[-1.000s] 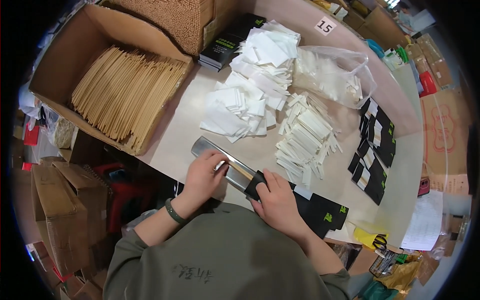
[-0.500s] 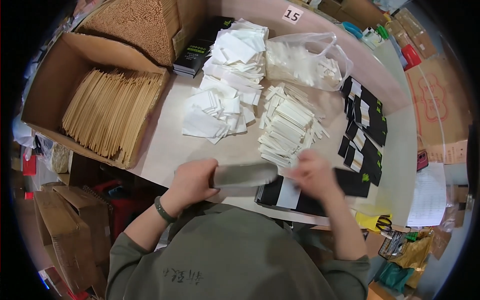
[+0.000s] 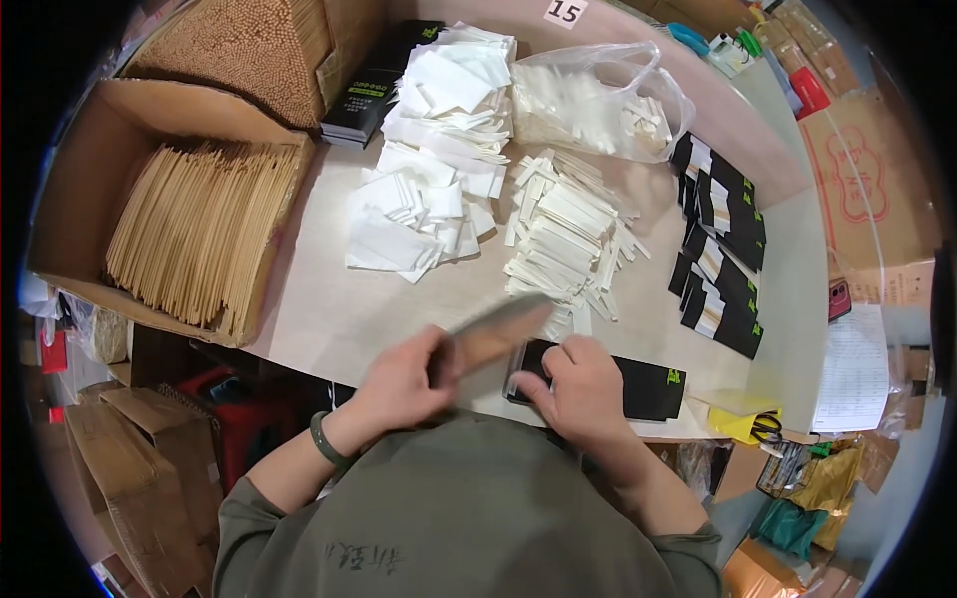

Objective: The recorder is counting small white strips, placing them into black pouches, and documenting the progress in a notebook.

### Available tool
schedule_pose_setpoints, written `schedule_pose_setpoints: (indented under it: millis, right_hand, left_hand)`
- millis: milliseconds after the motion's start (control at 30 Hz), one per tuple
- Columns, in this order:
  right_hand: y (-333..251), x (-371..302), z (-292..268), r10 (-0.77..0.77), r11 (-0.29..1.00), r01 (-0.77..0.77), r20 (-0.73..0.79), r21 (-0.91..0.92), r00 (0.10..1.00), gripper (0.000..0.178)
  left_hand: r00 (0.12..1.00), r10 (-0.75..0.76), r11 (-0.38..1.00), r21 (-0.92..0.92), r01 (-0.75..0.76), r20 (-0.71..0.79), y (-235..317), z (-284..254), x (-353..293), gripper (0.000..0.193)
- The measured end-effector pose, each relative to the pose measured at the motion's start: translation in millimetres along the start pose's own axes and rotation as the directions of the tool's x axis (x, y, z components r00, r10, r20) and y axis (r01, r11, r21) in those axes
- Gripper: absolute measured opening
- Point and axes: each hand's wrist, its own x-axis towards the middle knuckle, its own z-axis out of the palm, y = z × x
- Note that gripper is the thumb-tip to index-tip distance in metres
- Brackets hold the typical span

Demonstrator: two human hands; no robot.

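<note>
My left hand is closed round one end of a long, flat grey-brown thing with a tapered tip. It is smeared by motion, so its kind does not show. The tip points up and right, over the near end of the white paper strip pile. My right hand lies on a stack of black paper sleeves at the table's front edge. Its fingers are bent over the left part of the stack, the thumb stretched toward its left end. The hand hides the middle of the stack.
Folded white napkins lie left of the strips, with a clear plastic bag behind. A carton of wooden chopsticks stands at left. Banded black sleeves lie at right; scissors sit at the front right edge.
The thing in my left hand has tilted, its tip rising. My right hand has come down and left onto the black sleeves. The white band on that stack no longer shows.
</note>
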Motion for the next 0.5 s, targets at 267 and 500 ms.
schedule_pose_setpoints:
  millis: [267, 500]
  right_hand:
    - [5.7, 11.5, 20.3, 0.24, 0.963, -0.256, 0.161, 0.084, 0.957, 0.022]
    - [-31.7, 35.8, 50.1, -0.058, 0.961, 0.018, 0.141, 0.275, 0.988, 0.024]
  left_hand:
    - [0.98, 0.188, 0.943, 0.291, -0.16, -0.07, -32.1, -1.2, -13.4, 0.06]
    - [0.924, 0.354, 0.854, 0.355, -0.382, 0.143, -22.9, -27.6, 3.9, 0.066]
